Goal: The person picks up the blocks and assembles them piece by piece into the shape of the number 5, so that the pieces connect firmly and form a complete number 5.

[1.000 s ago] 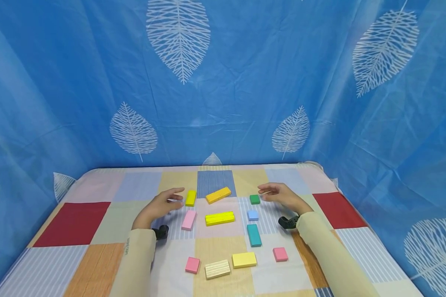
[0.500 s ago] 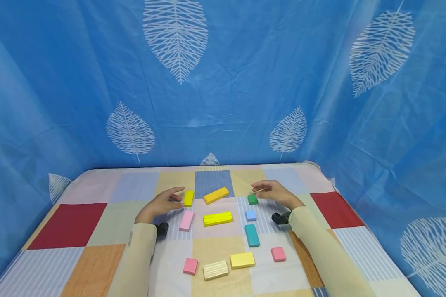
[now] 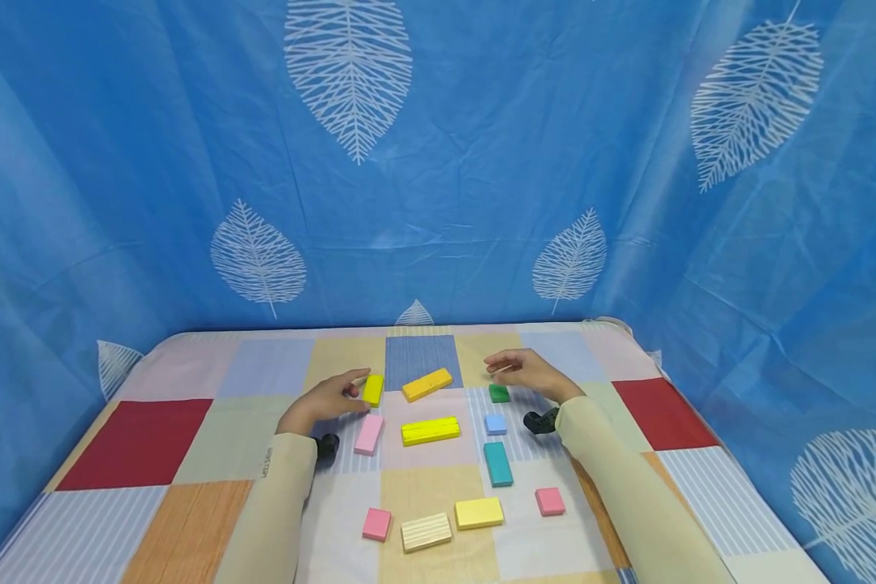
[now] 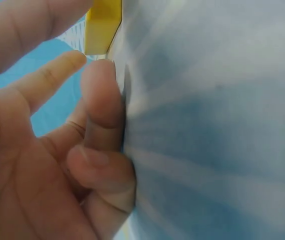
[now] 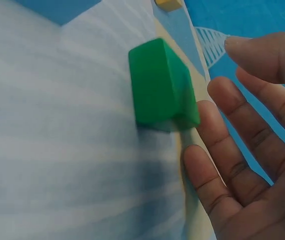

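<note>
In the head view my left hand point(image 3: 328, 399) is beside a small yellow block point(image 3: 373, 390), with the thumb and index fingertips at its near and far ends. The left wrist view shows that block point(image 4: 101, 30) between the thumb and index finger, the other fingers bent near the cloth. My right hand point(image 3: 529, 373) is just behind a green block point(image 3: 499, 393). Up close, the green block point(image 5: 160, 87) stands on the cloth with the relaxed fingers point(image 5: 215, 130) spread on its far side and the thumb raised apart from it.
Near the left hand lies a pink block point(image 3: 369, 435). An orange block point(image 3: 427, 384) and a long yellow block point(image 3: 430, 431) are in the middle. Blue point(image 3: 495, 424) and teal point(image 3: 498, 464) blocks lie nearer than the green one. Several others are in front; a blue curtain point(image 3: 438, 203) surrounds the table.
My left hand has moved slightly right, its fingertips coming up to the yellow block. The right hand has moved left and a little farther back, past the green block. The blocks stay put.
</note>
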Tool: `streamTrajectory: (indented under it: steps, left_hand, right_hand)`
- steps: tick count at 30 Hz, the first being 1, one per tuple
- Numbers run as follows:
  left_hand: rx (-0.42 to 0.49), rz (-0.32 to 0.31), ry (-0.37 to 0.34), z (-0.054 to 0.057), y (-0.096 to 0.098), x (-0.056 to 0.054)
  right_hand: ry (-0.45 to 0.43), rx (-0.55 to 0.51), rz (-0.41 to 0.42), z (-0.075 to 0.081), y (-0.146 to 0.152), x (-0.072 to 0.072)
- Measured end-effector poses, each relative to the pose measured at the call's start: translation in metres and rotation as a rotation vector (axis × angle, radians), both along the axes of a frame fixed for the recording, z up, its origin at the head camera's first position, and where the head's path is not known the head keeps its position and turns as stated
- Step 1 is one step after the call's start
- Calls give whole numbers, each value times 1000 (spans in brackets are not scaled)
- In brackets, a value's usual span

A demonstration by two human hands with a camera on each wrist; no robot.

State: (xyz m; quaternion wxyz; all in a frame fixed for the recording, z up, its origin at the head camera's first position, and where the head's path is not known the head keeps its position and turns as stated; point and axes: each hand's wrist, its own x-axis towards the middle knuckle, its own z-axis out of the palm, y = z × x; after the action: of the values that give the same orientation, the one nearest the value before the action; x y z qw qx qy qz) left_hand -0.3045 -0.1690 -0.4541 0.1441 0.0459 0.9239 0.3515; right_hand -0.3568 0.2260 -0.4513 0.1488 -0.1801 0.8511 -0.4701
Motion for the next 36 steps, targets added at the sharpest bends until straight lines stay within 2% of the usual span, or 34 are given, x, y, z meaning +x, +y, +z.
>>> streamTrajectory:
  steps: [12,16,29,36]
  left_hand:
    - [-29,-16,19,4,2,2]
    - [-25,-3,13,3,2,2]
    - [-6,-6,9,1,0,3]
    - [2,-5,11,2,0,2]
  right_hand:
    - [-9,19,9,5,-20,-8]
    - [-17,-1,6,4,-25,-9]
    - [36,-10,-1,0,-47,-13]
    - [9,-19,0,-1,-59,-17]
